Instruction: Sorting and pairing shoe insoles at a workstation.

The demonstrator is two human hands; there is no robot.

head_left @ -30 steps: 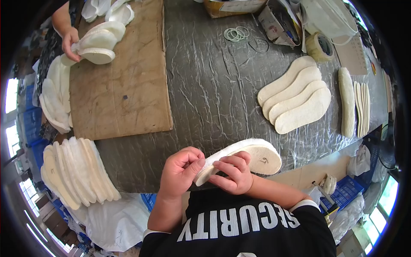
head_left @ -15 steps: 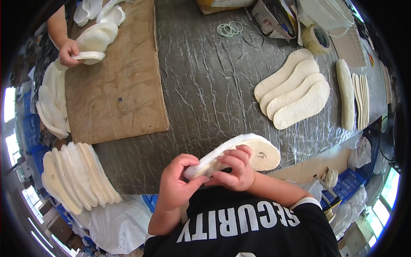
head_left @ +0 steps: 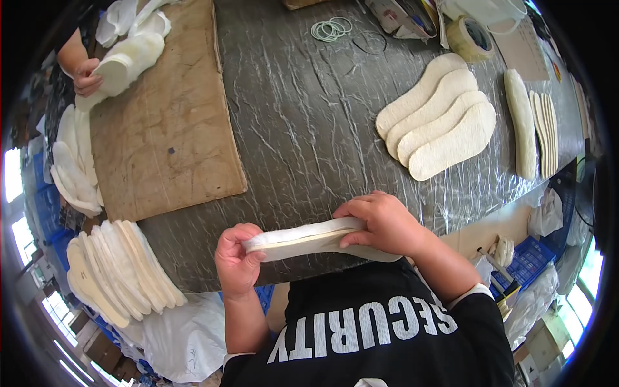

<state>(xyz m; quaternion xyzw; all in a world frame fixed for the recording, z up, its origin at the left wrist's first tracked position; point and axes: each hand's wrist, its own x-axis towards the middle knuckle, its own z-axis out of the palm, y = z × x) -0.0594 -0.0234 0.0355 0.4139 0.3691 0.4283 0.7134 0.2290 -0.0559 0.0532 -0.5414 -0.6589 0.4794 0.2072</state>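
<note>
Between my hands, over the near table edge, is a pair of fleece insoles (head_left: pixel 303 240) pressed together, white fluff on the upper one and a flat cream side facing me. My left hand (head_left: pixel 238 255) pinches its left end between thumb and fingers. Toward the other end, my right hand (head_left: pixel 380 222) grips it with the thumb on the near side and fingers on the far side. Part of the right end lies hidden beneath that hand. Several cream insoles (head_left: pixel 452 135) lie overlapped on the table, beyond my right hand.
A row of stacked fleece insoles (head_left: pixel 122 274) stands at the near left beside a brown cardboard sheet (head_left: pixel 167 142). At the far left, another person's hand (head_left: pixel 87 79) holds a pale insole. Rubber bands (head_left: pixel 331 29), a tape roll (head_left: pixel 469 39) and more insoles (head_left: pixel 545 135) lie farther off.
The insoles have turned from slanted to nearly level, edge toward me. My right hand has moved right along them, my left hand slightly left. The other person's hand has shifted left.
</note>
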